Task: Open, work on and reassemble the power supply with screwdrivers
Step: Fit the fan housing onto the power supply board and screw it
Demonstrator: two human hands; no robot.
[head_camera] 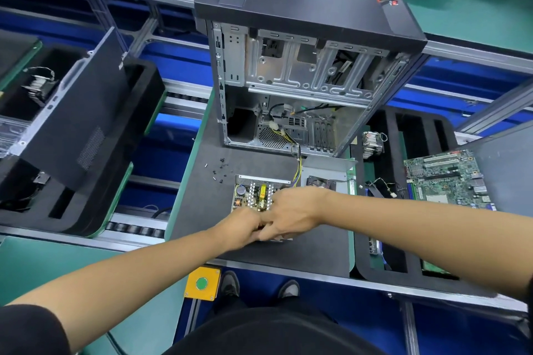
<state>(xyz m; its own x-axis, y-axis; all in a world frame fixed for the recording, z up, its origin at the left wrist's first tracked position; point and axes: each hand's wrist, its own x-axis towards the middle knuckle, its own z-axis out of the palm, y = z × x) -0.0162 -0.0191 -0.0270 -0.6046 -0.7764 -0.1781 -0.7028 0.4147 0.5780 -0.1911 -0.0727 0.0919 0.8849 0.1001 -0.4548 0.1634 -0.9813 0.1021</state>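
Note:
The opened power supply [253, 194] lies on the dark mat [207, 204], its circuit board with capacitors and a yellow part exposed. Coloured wires [297, 164] run from it up into the computer case. My left hand [240, 226] sits at the unit's near edge with fingers curled; what it holds is hidden. My right hand [291, 212] covers the unit's right half, fingers curled down over the near edge. The two hands touch each other. The power supply's metal cover [328, 166] with a fan lies just to the right. No screwdriver is visible.
An open black computer case [305, 66] stands behind the mat. Several loose screws [220, 171] lie left of the power supply. A motherboard [447, 179] sits at right over a black foam tray [403, 253]. A side panel [75, 112] leans on the left tray. A yellow button box [202, 284] sits below.

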